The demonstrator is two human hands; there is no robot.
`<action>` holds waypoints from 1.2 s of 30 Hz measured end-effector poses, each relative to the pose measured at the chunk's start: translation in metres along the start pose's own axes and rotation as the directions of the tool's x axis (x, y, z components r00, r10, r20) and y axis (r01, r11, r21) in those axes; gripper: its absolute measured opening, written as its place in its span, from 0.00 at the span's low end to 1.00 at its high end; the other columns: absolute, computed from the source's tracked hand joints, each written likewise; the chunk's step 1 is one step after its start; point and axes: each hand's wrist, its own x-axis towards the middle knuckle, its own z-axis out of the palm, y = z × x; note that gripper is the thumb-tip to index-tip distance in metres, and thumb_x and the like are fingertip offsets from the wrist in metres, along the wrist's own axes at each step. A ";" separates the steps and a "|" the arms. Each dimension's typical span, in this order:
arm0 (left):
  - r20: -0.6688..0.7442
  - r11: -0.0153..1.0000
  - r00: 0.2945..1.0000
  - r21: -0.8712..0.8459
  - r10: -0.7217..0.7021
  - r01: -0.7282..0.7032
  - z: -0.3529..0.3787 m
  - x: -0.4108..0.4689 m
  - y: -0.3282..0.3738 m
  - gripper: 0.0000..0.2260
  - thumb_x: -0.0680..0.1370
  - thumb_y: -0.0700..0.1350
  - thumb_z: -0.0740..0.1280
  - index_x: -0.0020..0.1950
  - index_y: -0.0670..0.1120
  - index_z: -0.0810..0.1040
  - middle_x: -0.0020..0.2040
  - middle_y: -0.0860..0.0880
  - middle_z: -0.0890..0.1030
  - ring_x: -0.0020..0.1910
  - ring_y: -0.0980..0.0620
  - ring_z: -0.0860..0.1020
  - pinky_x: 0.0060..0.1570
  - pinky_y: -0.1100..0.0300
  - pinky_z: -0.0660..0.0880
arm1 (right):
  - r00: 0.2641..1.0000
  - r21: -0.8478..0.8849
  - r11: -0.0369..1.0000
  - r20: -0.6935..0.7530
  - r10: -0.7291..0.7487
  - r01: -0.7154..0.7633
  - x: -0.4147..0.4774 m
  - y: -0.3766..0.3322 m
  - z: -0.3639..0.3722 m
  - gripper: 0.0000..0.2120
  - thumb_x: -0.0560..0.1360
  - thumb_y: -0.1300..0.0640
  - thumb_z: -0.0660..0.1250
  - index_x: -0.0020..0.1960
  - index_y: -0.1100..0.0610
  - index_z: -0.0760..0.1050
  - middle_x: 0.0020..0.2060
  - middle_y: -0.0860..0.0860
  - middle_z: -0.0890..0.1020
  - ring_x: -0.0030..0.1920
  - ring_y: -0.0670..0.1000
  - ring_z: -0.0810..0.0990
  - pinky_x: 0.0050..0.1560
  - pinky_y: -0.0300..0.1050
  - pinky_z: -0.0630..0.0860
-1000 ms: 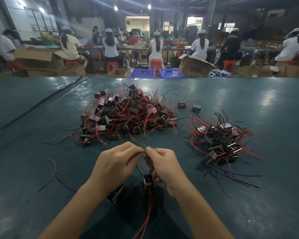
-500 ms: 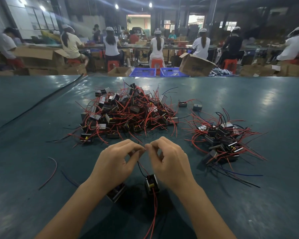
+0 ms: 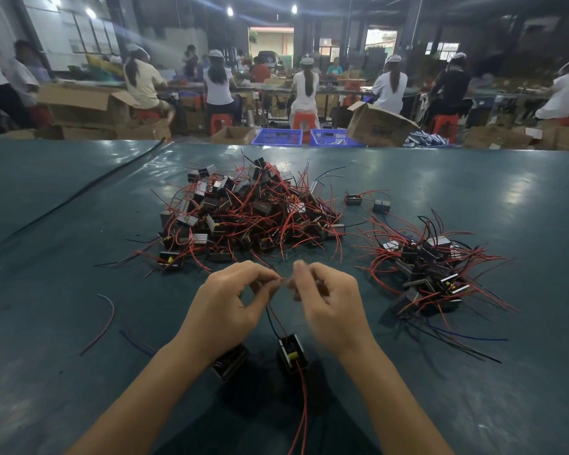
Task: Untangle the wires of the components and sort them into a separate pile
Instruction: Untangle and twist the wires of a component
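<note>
Head view: above the counter point(image 3: 63, 372), the left hand point(image 3: 230, 305) pinches wires point(image 3: 273, 320) rising from a component point(image 3: 291, 353). The right hand point(image 3: 330, 305), curled just beside, is blurred; its grip is unclear.

Factory assembly hall, capped workers point(image 3: 305, 81) on stools at a long line beyond the hands, cardboard boxes point(image 3: 376, 125), blue crates point(image 3: 276, 137), wired parts point(image 3: 250, 211) heaped on the bench point(image 3: 473, 178)

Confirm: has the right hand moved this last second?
Yes. The right hand has drawn slightly rightwards, toward the smaller pile of black components with red wires, opening a gap from the left hand's fingers.
</note>
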 end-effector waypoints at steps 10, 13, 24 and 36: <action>0.100 0.912 0.973 0.339 0.207 -0.229 -0.004 -0.001 -0.001 0.08 0.78 0.47 0.66 0.50 0.46 0.84 0.44 0.53 0.83 0.40 0.52 0.80 0.33 0.54 0.78 | 0.800 0.212 0.776 0.260 0.541 -0.594 0.002 -0.008 0.002 0.16 0.80 0.50 0.64 0.37 0.56 0.78 0.23 0.43 0.75 0.21 0.43 0.71 0.21 0.34 0.65; 0.108 0.923 0.976 0.317 0.191 -0.216 -0.004 -0.002 -0.002 0.10 0.79 0.48 0.64 0.50 0.47 0.84 0.44 0.54 0.83 0.40 0.52 0.79 0.34 0.53 0.78 | 0.793 0.220 0.766 0.257 0.552 -0.604 0.002 -0.007 0.001 0.14 0.79 0.51 0.66 0.38 0.57 0.79 0.23 0.43 0.76 0.21 0.42 0.71 0.20 0.34 0.65; 0.046 0.977 0.996 0.193 0.080 -0.087 -0.003 -0.002 -0.004 0.11 0.78 0.52 0.63 0.49 0.49 0.84 0.43 0.57 0.82 0.42 0.55 0.79 0.39 0.54 0.78 | 0.977 -0.093 0.982 0.120 0.177 -0.166 0.001 0.003 0.004 0.09 0.78 0.52 0.68 0.39 0.50 0.77 0.30 0.43 0.77 0.26 0.41 0.72 0.31 0.34 0.67; 0.064 0.999 0.997 0.003 -0.042 0.042 -0.002 0.000 -0.012 0.06 0.76 0.49 0.68 0.49 0.50 0.83 0.41 0.61 0.79 0.42 0.57 0.78 0.40 0.65 0.73 | 0.949 -0.233 0.920 0.102 -0.297 0.313 0.002 0.009 -0.002 0.04 0.76 0.60 0.70 0.44 0.60 0.79 0.37 0.43 0.74 0.32 0.46 0.72 0.33 0.52 0.75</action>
